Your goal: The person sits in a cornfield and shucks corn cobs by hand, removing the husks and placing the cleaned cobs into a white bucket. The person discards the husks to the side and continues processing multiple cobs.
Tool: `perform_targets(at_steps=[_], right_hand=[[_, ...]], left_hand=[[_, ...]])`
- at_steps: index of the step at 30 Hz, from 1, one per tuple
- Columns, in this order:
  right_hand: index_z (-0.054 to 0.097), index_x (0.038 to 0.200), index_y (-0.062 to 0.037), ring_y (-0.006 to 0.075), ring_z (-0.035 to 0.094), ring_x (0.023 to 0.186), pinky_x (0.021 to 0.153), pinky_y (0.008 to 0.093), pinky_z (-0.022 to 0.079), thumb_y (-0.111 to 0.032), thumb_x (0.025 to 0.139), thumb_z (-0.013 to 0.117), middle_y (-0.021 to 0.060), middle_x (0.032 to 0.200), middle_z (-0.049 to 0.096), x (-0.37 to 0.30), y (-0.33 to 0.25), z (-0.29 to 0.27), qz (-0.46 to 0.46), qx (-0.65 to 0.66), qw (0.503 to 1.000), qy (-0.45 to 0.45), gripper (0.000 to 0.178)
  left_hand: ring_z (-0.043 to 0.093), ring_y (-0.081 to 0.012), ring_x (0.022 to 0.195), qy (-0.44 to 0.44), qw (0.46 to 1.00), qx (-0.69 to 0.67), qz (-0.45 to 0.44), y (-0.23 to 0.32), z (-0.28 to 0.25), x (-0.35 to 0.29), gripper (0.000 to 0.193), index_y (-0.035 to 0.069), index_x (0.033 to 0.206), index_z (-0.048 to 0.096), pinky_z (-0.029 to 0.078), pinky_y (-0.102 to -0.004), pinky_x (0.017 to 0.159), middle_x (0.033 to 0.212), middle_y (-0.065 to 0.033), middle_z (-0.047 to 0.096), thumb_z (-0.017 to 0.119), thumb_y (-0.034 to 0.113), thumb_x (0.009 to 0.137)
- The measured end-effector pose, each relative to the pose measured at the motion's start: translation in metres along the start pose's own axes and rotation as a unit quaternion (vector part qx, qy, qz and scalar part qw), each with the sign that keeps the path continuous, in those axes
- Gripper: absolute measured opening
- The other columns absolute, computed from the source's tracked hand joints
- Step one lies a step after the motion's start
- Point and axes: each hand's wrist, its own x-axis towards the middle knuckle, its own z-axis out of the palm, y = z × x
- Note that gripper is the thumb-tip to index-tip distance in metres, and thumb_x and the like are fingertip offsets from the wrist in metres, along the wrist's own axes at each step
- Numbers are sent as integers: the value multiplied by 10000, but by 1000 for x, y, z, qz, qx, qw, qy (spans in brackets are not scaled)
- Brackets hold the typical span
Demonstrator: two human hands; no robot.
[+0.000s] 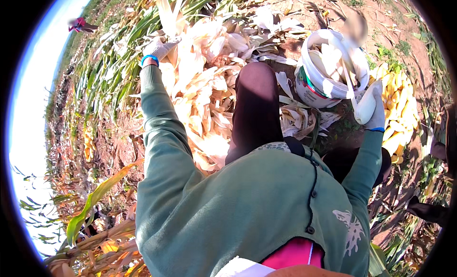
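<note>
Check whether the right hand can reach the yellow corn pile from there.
Likely yes: the right hand is beside the yellow corn pile with nothing visible between, though it seems to hold a pale husk-covered ear, so may need freeing first.

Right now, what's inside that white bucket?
Inside the white bucket are pale, elongated pieces that look like corn husks. They cover the bottom, so what lies beneath them, or whether any ears are wrapped within, can't be seen.

Corn ear (365, 107) | pale, husk on | tilted | in right grip (378, 104)
</note>
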Motion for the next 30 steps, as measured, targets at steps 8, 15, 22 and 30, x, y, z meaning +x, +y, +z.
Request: perform_targets(at_steps=[8,15,22,30], right_hand=[[428,1311,-57,277,596,864,767,433,567,-275,899,626,154,1001,568,-7,14,10,-20,56,998,-33,506],[401,1309,14,288,611,910,797,403,562,-309,922,601,164,1035,565,-8,10,10,-102,81,990,-45,543],[423,1305,-2,309,630,937,806,450,554,-380,907,605,181,1082,599,-13,10,7,-133,117,984,-29,578],[412,1340,-19,313,580,1065,921,448,501,-330,926,580,173,1196,556,-4,33,10,-112,149,980,-65,544]], left_hand=[[628,-234,976,150,902,-384,-128,-122,10,-32,554,15,1130,631,480,-360,876,1140,-137,658,765,410,766],[611,-242,1097,350,934,-25,-69,-81,-35,-66,606,83,1306,551,475,-366,939,1223,-117,632,646,469,850],[624,-238,1057,-96,667,-681,287,209,10,-147,370,-76,1243,535,493,-369,966,1149,-182,628,496,197,996],[612,-204,1028,-649,356,-662,116,365,168,-279,503,37,1351,450,510,-394,906,1180,-95,604,552,351,971]])
